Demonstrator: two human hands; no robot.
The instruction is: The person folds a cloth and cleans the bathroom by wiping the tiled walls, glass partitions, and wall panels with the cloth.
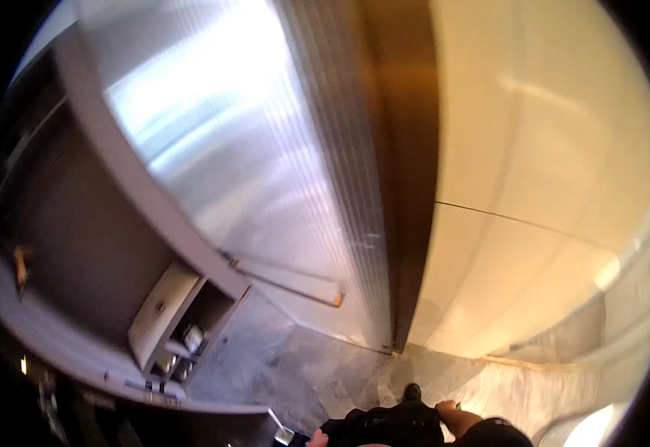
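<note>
My right hand (448,410) is low in the view, beside my dark clothing, with its fingers curled. A small speck of green shows at its edge, and what it belongs to is too small to name. Only a sliver of my left hand (317,439) shows at the bottom edge, its fingers mostly hidden. Just left of it is a small white item (283,434) with a thin pale stick rising from it. Whether my left hand touches that item I cannot tell. One dark shoe (412,392) stands on the floor ahead of my body.
A ribbed glass panel (265,171) with a bar handle (287,286) rises ahead, beside a brown metal post (410,149) and cream wall panels (541,149). At left is a counter or cabinet with an open shelf (202,313) holding small items. Grey marbled floor tiles (302,365) lie below.
</note>
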